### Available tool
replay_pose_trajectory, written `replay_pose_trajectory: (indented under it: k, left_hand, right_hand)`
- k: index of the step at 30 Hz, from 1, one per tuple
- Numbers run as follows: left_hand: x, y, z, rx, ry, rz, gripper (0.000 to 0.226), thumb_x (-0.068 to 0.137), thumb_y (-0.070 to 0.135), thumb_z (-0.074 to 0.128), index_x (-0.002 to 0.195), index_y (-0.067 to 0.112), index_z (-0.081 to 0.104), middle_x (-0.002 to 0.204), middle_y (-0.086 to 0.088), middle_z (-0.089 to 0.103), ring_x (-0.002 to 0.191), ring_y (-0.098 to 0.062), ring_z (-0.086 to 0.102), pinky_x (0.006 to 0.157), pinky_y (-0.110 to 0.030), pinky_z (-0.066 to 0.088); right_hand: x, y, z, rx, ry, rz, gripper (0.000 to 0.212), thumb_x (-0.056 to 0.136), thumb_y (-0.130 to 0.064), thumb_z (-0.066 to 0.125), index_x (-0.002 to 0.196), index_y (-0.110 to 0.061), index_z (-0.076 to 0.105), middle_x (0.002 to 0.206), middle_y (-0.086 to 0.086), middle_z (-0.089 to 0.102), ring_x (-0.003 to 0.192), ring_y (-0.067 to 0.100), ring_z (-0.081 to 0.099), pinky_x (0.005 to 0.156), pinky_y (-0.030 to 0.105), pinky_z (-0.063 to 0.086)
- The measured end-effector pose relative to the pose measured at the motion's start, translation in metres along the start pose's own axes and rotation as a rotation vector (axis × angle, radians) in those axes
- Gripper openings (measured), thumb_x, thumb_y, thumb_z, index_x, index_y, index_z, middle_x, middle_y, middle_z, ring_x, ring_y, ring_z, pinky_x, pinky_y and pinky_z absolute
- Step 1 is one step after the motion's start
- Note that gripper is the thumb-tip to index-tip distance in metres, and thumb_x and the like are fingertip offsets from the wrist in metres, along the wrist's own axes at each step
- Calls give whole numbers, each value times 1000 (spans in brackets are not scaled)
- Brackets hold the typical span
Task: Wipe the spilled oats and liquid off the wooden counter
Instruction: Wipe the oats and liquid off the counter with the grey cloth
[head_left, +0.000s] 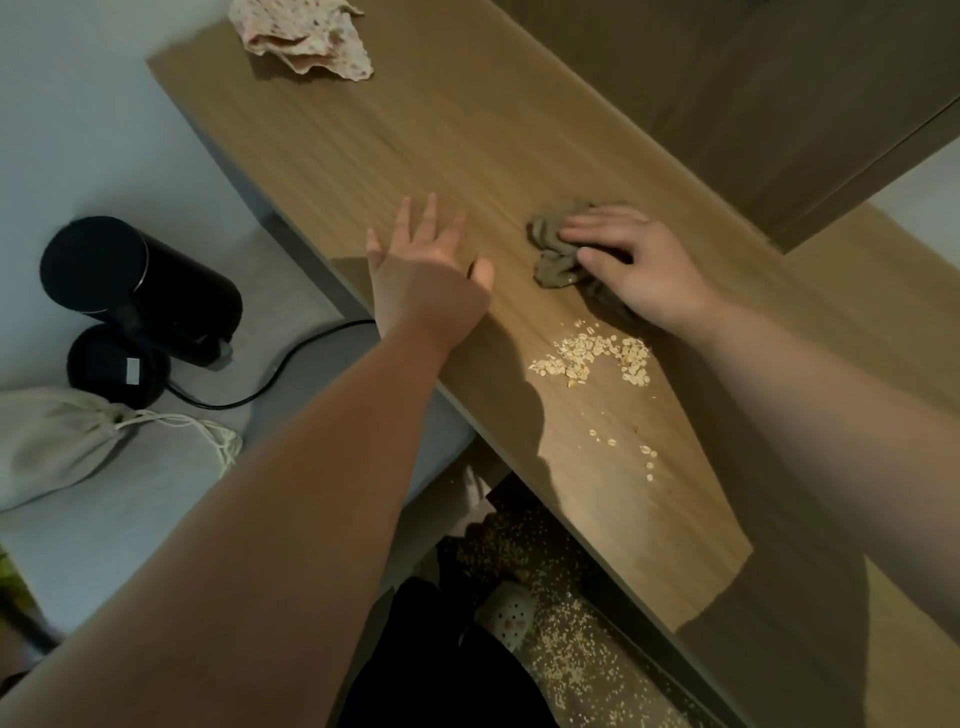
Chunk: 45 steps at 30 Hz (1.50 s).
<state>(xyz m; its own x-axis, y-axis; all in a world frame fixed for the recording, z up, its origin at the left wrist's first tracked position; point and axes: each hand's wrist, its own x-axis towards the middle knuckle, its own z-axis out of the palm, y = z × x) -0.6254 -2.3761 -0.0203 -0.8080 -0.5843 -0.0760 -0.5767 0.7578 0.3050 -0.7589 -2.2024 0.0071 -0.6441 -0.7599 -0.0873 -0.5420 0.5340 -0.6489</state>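
1. Nearest me, my left forearm reaches out to my left hand (426, 275), which lies flat on the wooden counter (415, 145) at its front edge, fingers spread, holding nothing.
2. From the hands to the far corner, where a floral cloth (306, 36) lies crumpled, the counter looks free of flakes. I can make out no wet patch anywhere, so I cannot tell whether the liquid is gone.
3. My right hand (634, 260), well apart from the left, presses down mid-counter with fingers nearly straight on the rag (553, 254).
4. That rag is bunched under my palm, just beyond the spill.
5. The oats (592, 356) lie in a loose pile beside the rag on its near side, not yet gathered.
6. Stray flakes (623, 452) dot the wood closer to the near end.
7. I judge the wipe about half done: pile and strays remain.
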Motion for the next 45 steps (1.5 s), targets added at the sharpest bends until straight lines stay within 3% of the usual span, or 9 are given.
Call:
replay_pose_trajectory:
  k: [6, 12, 16, 20, 25, 30, 35, 41, 45]
  left_hand:
    - [0, 0, 1, -45, 35, -17, 57, 96, 34, 40, 153, 25, 36, 164, 1, 19, 153, -19, 5, 123, -48, -1]
    - [-1, 2, 0, 9, -9, -2, 60, 97, 40, 38, 154, 25, 31, 165, -1, 13, 153, -19, 2, 122, -48, -4]
    - [-3, 3, -1, 53, -45, 135, 60, 98, 37, 41, 154, 20, 30, 165, -5, 13, 152, -20, 3, 122, -43, -1]
    - [-11, 5, -1, 51, -112, 311, 59, 99, 31, 43, 154, 16, 30, 165, -7, 14, 152, -21, 3, 121, -36, 1]
    - [-43, 23, 11, 48, -111, 338, 61, 97, 35, 25, 155, 17, 27, 165, -6, 14, 152, -22, 4, 122, -42, 4]
    - [-57, 34, 19, 140, -121, 439, 54, 104, 32, 24, 156, 19, 21, 165, -6, 11, 153, -23, 2, 123, -46, 7]
    - [-61, 35, 20, 190, -144, 558, 56, 104, 37, 23, 156, 17, 21, 165, -7, 11, 153, -23, 2, 123, -48, 9]
    - [-61, 38, 19, 214, -145, 543, 58, 104, 41, 22, 157, 18, 21, 165, -7, 10, 153, -23, 4, 123, -48, 9]
    - [-62, 39, 18, 192, -145, 540, 57, 104, 40, 23, 156, 18, 22, 165, -7, 12, 153, -22, 4, 123, -47, 9]
  right_hand:
    - [-4, -18, 11, 117, -228, -103, 18, 92, -23, 63, 108, -31, 67, 118, -20, 62, 127, 2, 45, 109, 22, 26]
    - [-26, -14, 11, 170, -330, -126, 16, 88, -16, 70, 96, -30, 72, 108, -19, 68, 120, -2, 50, 103, 9, 31]
    - [-45, -8, 10, 202, -347, -98, 23, 83, -17, 74, 87, -39, 71, 102, -28, 66, 117, -8, 49, 107, 16, 32]
    - [-73, -5, 8, 223, -323, -45, 21, 77, -22, 78, 89, -38, 72, 106, -23, 68, 117, -12, 47, 103, 9, 30]
    - [-123, -3, 6, 230, -282, 40, 29, 70, -25, 81, 94, -39, 71, 111, -25, 66, 119, -13, 44, 102, 4, 27]
    - [-173, -6, 12, 171, -223, 112, 42, 73, -15, 82, 98, -44, 67, 115, -31, 60, 123, -9, 41, 110, 13, 23]
    - [-228, -23, 26, 213, -126, 218, 38, 77, -5, 76, 94, -39, 69, 113, -28, 63, 117, -17, 41, 101, -2, 21]
    - [-276, -52, 45, 347, -85, 369, 38, 79, 3, 72, 89, -34, 73, 104, -21, 68, 113, -12, 49, 106, 11, 32]
    - [-271, -68, 11, 529, 12, 422, 34, 81, 6, 67, 87, -26, 75, 102, -13, 72, 105, -2, 62, 89, 14, 50]
